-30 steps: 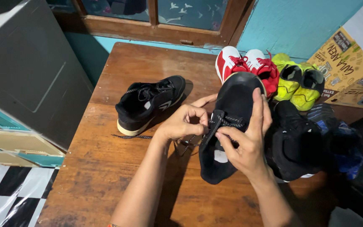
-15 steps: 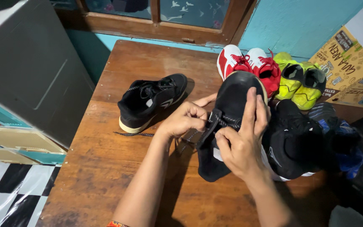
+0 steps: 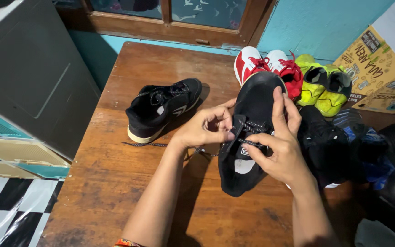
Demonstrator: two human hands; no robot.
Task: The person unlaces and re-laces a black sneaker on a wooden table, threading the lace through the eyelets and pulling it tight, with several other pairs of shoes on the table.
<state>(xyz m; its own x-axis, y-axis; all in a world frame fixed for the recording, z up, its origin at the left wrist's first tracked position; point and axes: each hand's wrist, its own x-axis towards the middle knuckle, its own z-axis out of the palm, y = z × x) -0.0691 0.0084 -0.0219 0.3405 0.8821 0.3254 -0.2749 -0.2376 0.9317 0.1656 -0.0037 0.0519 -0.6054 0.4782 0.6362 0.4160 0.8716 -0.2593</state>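
Note:
A black shoe [image 3: 254,107] stands tilted on the wooden table [image 3: 115,183], toe pointing away from me. My right hand [image 3: 282,146] wraps its right side, fingers lying over the upper. My left hand [image 3: 206,128] pinches the speckled black lace [image 3: 251,126] at the eyelets. A loose length of that lace trails left across the table. The matching black shoe [image 3: 161,107] lies on its sole further left, untouched.
Red-and-white shoes [image 3: 266,64] and yellow-green shoes [image 3: 323,84] line the table's far right. Dark shoes [image 3: 330,146] and a blue one crowd the right side. A printed cardboard box [image 3: 380,64] leans at the right, a grey cabinet [image 3: 28,77] stands left, checkered floor below.
My right hand has shifted on the shoe, its fingers now reaching further up the upper. My left hand has worked the lace in at the eyelets. The shoe has barely moved.

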